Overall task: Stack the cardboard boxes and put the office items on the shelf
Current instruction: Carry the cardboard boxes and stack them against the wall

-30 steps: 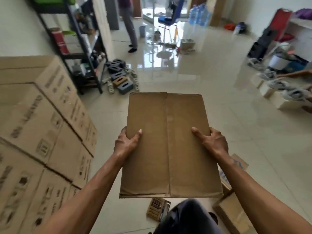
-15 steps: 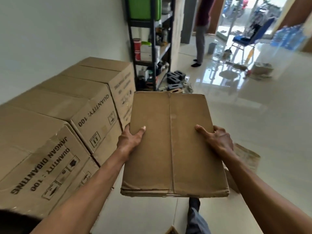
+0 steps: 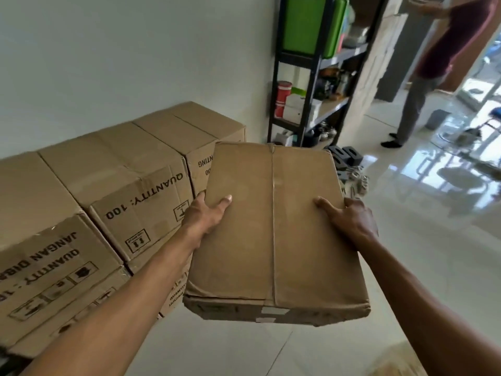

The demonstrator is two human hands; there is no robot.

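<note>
Gripping a taped cardboard box [image 3: 273, 232] by its long edges, left hand [image 3: 207, 214] and right hand [image 3: 351, 222] carry it, seemingly light yet stiff, beside the stacked cartons [image 3: 113, 185].

two bare forearms entered the head view from the bottom edge, one from the lower left and one from the lower right; neither carried a sleeve, a watch, a band or a glove anywhere along its visible length. the left hand [image 3: 206, 215] and the right hand [image 3: 349, 221] were bare too, without rings on the fingers that showed; the left thumb's nail was short and pale; the arms looked lean, with tendons raised at the wrists.
</note>
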